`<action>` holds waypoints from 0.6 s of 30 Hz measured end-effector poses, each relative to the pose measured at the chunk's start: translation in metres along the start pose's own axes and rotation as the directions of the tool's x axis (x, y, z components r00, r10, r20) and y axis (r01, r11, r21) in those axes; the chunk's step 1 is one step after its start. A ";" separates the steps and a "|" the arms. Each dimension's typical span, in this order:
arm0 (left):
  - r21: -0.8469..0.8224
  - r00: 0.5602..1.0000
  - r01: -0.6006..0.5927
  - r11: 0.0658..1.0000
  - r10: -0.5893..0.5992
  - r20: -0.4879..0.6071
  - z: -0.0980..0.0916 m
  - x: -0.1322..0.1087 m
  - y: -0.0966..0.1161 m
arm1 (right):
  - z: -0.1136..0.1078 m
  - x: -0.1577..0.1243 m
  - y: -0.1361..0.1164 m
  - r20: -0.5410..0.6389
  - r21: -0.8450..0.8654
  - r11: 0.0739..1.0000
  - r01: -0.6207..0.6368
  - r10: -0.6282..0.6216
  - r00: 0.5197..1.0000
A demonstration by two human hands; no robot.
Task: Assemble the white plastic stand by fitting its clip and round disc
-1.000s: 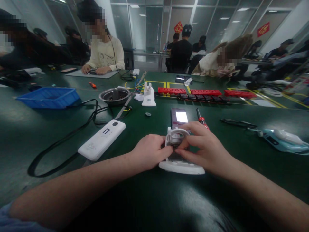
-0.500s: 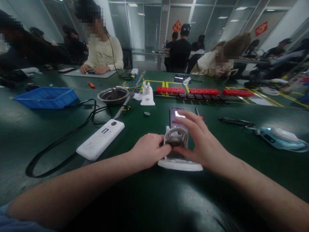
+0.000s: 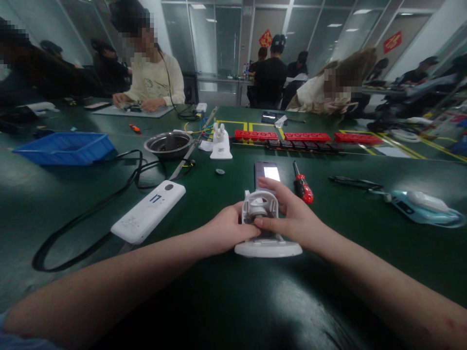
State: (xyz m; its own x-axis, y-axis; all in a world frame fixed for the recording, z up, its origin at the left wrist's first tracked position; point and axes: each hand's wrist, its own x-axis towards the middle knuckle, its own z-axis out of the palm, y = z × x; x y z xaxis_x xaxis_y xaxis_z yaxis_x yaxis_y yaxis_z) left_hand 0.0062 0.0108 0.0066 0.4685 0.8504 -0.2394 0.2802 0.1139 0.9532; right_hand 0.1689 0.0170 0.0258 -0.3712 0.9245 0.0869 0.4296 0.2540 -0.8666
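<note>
Between my hands is a white plastic housing [image 3: 268,250] with an arched frame, a grey rounded part inside and a wide curved base. My left hand [image 3: 228,224] is closed on its left side, the thumb reaching into the middle. From the right, my right hand [image 3: 297,216] grips it, with the thumb pressed on the inner part and the fingers behind the arch. The fingertips behind the housing are partly hidden. Just beyond lies a phone [image 3: 267,171] with a lit screen. A red-and-black screwdriver [image 3: 302,187] rests to the right of the phone.
A white power bank [image 3: 149,211] with a black strap lies left, near a metal bowl [image 3: 168,146] and a blue tray [image 3: 65,148]. Farther back are a white stand-like part [image 3: 221,143] and red strips [image 3: 306,137]. A light-blue pouch [image 3: 423,209] lies right. Other people sit around.
My right hand has come down from its spread pose above the housing and closed around its right side, thumb now on the inner part. The screwdriver shows more fully.
</note>
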 end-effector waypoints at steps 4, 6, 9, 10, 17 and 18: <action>-0.108 1.000 -0.005 0.994 0.005 -0.003 0.003 0.000 -0.001 | 0.002 -0.002 0.000 0.050 0.117 0.992 -0.056 0.050 0.997; -0.128 1.000 0.004 0.992 -0.006 -0.016 0.004 0.000 -0.001 | 0.003 -0.002 0.001 0.054 0.142 0.988 -0.057 0.050 0.997; -0.123 0.999 0.027 0.992 -0.031 -0.036 0.004 -0.001 0.001 | 0.003 -0.002 0.002 0.061 0.147 0.988 -0.054 0.045 0.997; -0.122 0.999 0.026 0.992 -0.030 -0.034 0.003 -0.001 0.001 | 0.003 -0.002 0.002 0.066 0.143 0.989 -0.048 0.039 0.997; -0.118 1.000 -0.004 0.993 0.002 -0.021 0.002 -0.001 -0.001 | 0.002 0.000 0.001 0.046 0.070 0.996 0.052 -0.055 0.997; -0.118 1.000 -0.002 0.993 0.000 -0.023 0.002 -0.001 -0.001 | 0.002 0.000 0.002 0.046 0.066 0.996 0.056 -0.059 0.997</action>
State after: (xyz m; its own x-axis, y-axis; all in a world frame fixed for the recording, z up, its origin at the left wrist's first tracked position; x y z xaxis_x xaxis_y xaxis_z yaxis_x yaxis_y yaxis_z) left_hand 0.0073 0.0091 0.0054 0.4493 0.8618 -0.2354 0.1785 0.1715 0.9689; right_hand 0.1677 0.0168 0.0232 -0.4333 0.8939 0.1149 0.3533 0.2857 -0.8908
